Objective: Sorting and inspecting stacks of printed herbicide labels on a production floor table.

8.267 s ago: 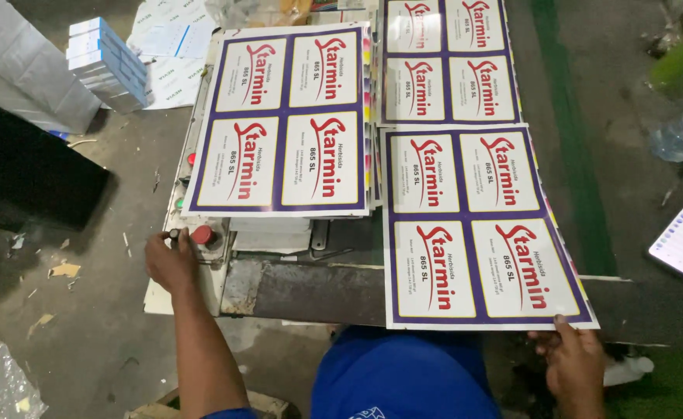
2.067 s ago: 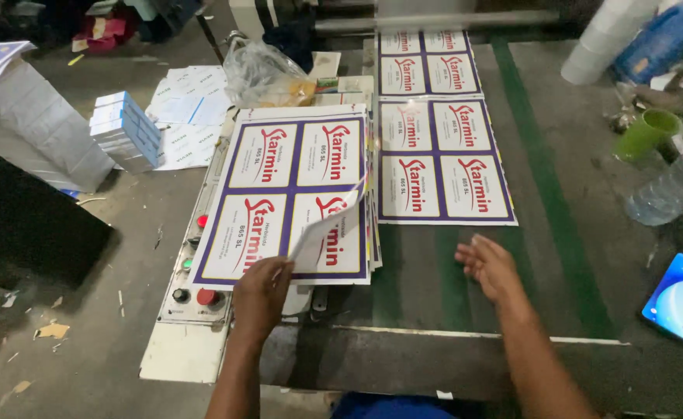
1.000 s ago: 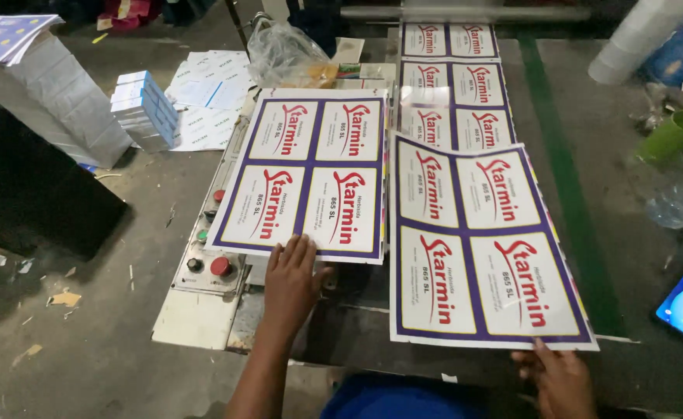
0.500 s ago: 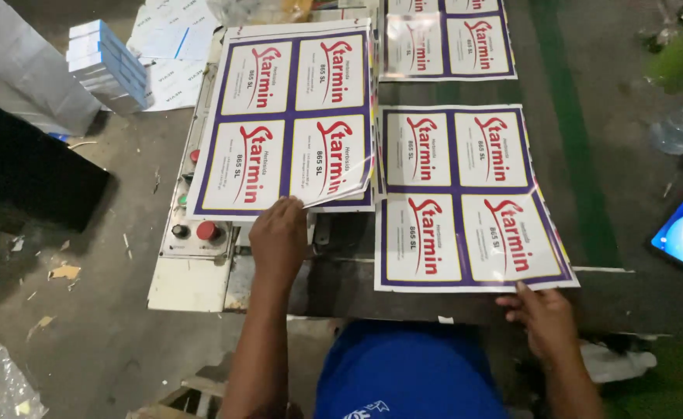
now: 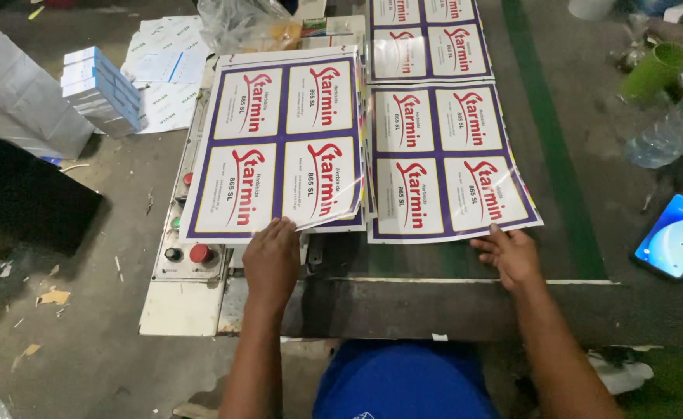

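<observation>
A stack of sheets lies on the left, on top of a white box with buttons. Each sheet is white with a purple edge and four red-lettered labels. The near edge of the stack is touched by the left hand, which lies flat with the fingers close together; the top sheet's near corner is curled up a little just beside it. One loose sheet lies on the dark belt to the right, just beside the stack. Its near edge is touched by the right hand, with the fingers spread a little. Nothing is gripped by either hand.

Farther up the belt, one more sheet can be seen. A phone with a lit screen lies at the right, near a green cup and a clear bottle. At the left, a pile of blue and white boxes stands on the floor. A red button is seen on the white box, near the left hand.
</observation>
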